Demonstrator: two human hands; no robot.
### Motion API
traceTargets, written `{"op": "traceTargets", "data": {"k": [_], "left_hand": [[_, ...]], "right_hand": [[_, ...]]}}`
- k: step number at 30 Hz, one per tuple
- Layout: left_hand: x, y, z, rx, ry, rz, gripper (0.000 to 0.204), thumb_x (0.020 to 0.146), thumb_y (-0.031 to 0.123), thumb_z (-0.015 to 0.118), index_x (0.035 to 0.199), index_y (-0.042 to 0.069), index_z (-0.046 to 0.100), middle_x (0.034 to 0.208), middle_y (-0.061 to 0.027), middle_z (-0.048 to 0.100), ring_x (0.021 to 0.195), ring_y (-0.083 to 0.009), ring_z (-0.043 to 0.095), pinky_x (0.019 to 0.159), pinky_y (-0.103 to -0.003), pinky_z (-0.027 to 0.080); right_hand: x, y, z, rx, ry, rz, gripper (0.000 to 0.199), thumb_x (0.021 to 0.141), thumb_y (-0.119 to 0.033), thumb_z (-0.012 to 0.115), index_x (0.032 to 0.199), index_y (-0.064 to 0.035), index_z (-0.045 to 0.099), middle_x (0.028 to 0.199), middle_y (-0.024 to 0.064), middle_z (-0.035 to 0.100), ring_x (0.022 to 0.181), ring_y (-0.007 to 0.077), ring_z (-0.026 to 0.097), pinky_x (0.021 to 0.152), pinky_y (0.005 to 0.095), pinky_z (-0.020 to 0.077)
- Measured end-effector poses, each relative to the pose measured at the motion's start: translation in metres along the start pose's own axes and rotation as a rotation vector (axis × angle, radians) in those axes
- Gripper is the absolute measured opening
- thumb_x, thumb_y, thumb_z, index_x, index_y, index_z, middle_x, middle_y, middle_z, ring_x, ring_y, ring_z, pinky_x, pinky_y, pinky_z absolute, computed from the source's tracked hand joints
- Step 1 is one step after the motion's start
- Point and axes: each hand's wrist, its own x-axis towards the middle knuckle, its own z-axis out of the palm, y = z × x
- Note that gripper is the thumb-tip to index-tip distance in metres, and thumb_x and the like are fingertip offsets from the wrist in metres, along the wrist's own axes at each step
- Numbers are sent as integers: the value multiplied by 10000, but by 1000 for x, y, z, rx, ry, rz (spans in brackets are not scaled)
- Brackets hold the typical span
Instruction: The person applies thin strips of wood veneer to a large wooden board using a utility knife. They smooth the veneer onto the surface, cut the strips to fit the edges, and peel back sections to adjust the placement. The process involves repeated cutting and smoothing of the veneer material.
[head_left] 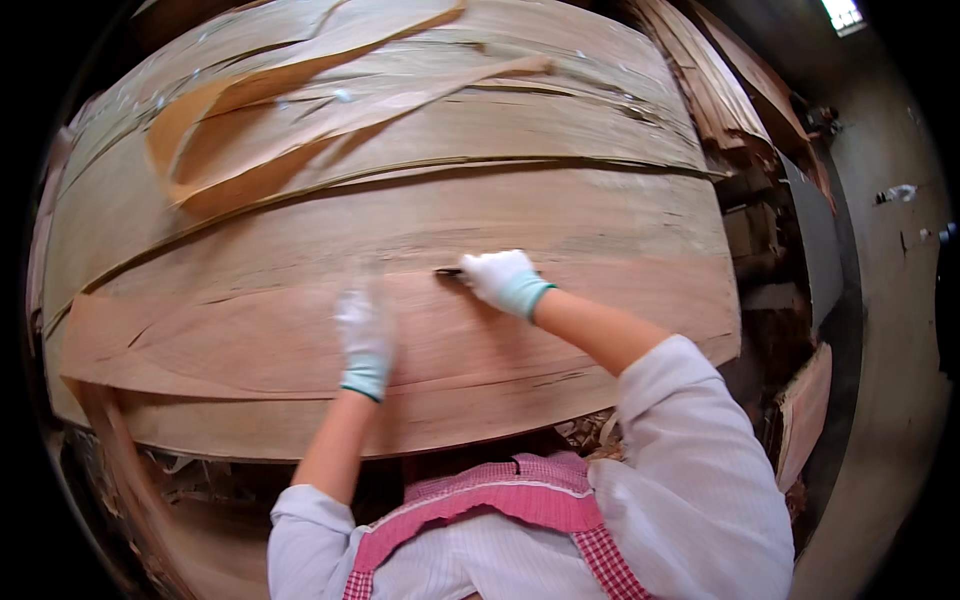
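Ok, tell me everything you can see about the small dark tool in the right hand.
The dark tool is mostly hidden: only a short, thin, dark tip pokes leftward out of the gloved right hand. It lies flat against the top veneer sheet, near a long split. Its kind and material cannot be told.

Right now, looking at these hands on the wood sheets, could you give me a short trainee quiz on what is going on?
1. True or false: both hands wear light gloves.
2. Which hand holds a small dark tool against the veneer sheet? A) left hand B) right hand C) neither
3. Fill in: the left hand lies ____ on the sheet, holding nothing.

Key
1. True: left and right hand are both gloved.
2. B: the tool tip sticks out from the right hand, at a crack in the sheet.
3. Flat, though the hand is blurred.
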Motion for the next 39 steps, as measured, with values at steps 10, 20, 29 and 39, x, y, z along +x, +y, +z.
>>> {"op": "traceTargets", "data": {"k": [10, 20, 29, 39], "left_hand": [[-31, 299, -66, -485, 220, 180, 361, 941, 129, 463, 1279, 18, 527, 1372, -183, 492, 1315, -314, 421, 1146, -446, 242], [-53, 537, -93, -689, 110, 423, 454, 886, 173, 548, 1293, -20, 490, 1371, -197, 490, 1307, -331, 426, 1129, -442, 269], [-72, 639, -93, -553, 52, 542, 439, 900, 164, 518, 1306, 1, 488, 1398, -166, 468, 1316, -308, 419, 1146, -449, 246], [-121, 710, -102, -521, 38, 915, 465, 907, 185, 508, 1328, -7, 470, 1413, -190, 445, 1329, -313, 405, 1139, -445, 254]], "right_hand": [[-104, 206, 16, 58, 49, -86, 174, 854, -264, 572, 911, -100, 584, 804, 150, 684, 723, 339, 675, 600, 464, 520], [-248, 444, 18, -30, 101, 55, 149, 887, -272, 540, 918, -129, 565, 795, 118, 678, 734, 329, 665, 602, 456, 515], [-396, 519, 57, 4, 76, 511, 163, 904, -276, 541, 958, -122, 545, 749, 136, 658, 670, 342, 650, 584, 475, 504], [-531, 482, 105, 272, -10, 864, 278, 938, -338, 519, 1075, -97, 526, 788, 175, 656, 702, 396, 629, 634, 464, 507]]}}
